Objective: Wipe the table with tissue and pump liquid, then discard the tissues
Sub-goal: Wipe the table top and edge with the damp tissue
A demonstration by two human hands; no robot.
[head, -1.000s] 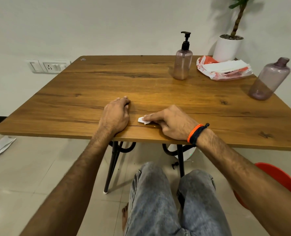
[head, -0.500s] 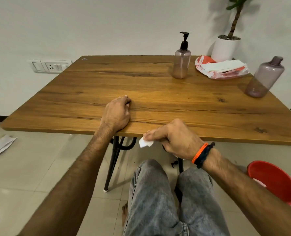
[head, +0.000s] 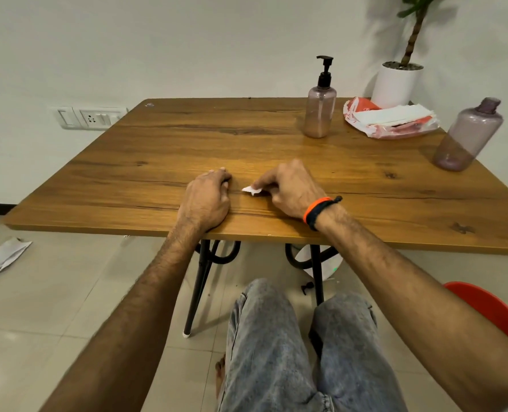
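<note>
Spanning the view, wooden table above tiled floor

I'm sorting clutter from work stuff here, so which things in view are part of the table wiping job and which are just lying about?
Part of the job:
- tissue, pinched by the right hand
- left hand, resting on the table
- pump bottle
- tissue packet
- red bin, likely for discards

Lying about:
- capped bottle
- potted plant
- white wrapper on the floor
</note>
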